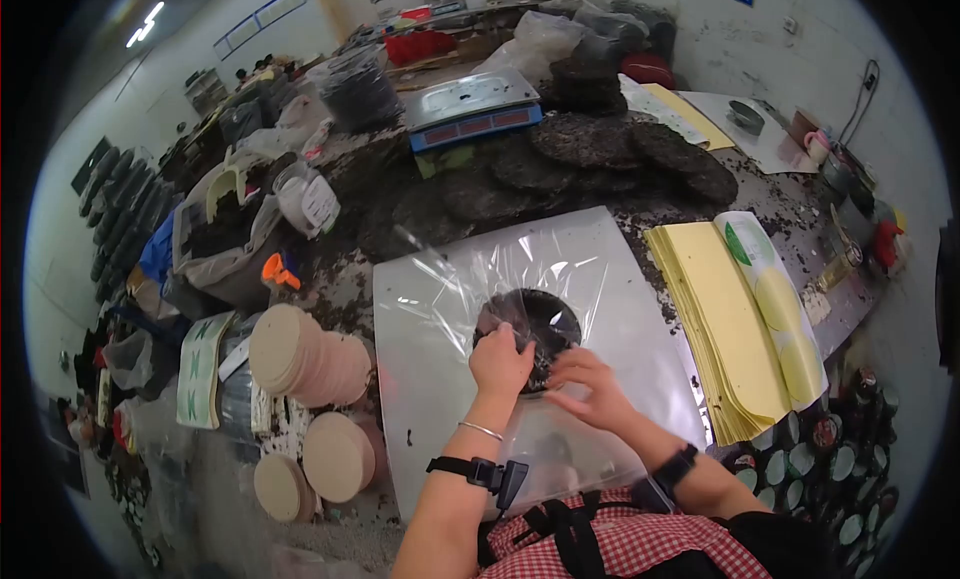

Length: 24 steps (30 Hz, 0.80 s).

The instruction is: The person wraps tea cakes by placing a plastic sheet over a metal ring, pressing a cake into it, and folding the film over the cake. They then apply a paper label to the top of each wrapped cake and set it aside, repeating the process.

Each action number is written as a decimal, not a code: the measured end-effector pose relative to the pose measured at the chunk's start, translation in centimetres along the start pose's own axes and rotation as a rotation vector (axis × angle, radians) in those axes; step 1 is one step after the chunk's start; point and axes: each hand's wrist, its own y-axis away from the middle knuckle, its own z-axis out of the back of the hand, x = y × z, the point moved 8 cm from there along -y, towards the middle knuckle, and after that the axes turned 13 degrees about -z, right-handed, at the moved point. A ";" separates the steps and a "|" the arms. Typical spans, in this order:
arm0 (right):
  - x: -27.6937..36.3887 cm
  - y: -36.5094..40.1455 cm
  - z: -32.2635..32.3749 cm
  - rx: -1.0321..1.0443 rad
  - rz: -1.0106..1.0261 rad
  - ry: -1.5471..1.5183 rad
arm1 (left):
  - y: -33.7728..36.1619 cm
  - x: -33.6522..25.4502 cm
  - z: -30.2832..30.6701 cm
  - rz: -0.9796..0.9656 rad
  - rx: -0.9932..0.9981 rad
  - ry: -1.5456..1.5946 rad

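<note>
A dark round cake (555, 324) lies in clear film (497, 271) near the middle of the silver sheet (430, 399), between its far and near edges. Being round, it shows no long axis. The left hand (501, 359) is nearer, over the cake's left part, fingers closed on the film. The right hand (592, 387) sits at the cake's near-right rim, loosely open; whether its fingertips touch film, I can't tell.
</note>
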 end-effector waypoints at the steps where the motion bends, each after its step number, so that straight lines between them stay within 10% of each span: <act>1: -2.1 1.2 2.4 -0.169 -0.201 -0.255 | 0.0 -0.3 0.2 -0.083 -0.145 -0.014; 5: -11.8 -2.2 -1.6 -0.127 -0.999 -0.794 | -1.4 -2.5 0.8 -0.540 -0.424 -0.078; 7: -11.5 -6.9 -2.9 -0.018 -0.897 -0.731 | -3.4 -1.5 1.4 -0.526 -0.438 0.063; 9: -7.1 -11.1 -3.4 0.100 -0.615 -1.136 | -5.8 2.5 0.3 0.071 -0.142 0.416; 11: -4.8 -12.8 -1.7 0.046 -0.351 -0.945 | -6.3 0.8 0.3 0.136 -0.158 -0.076; 18: 1.3 -7.1 -6.4 0.205 -0.099 0.057 | 3.9 -1.7 1.8 -0.506 -0.234 0.129; 24: 0.7 -6.3 -9.6 0.409 -0.048 0.294 | 1.4 7.1 8.0 -0.068 -0.787 0.502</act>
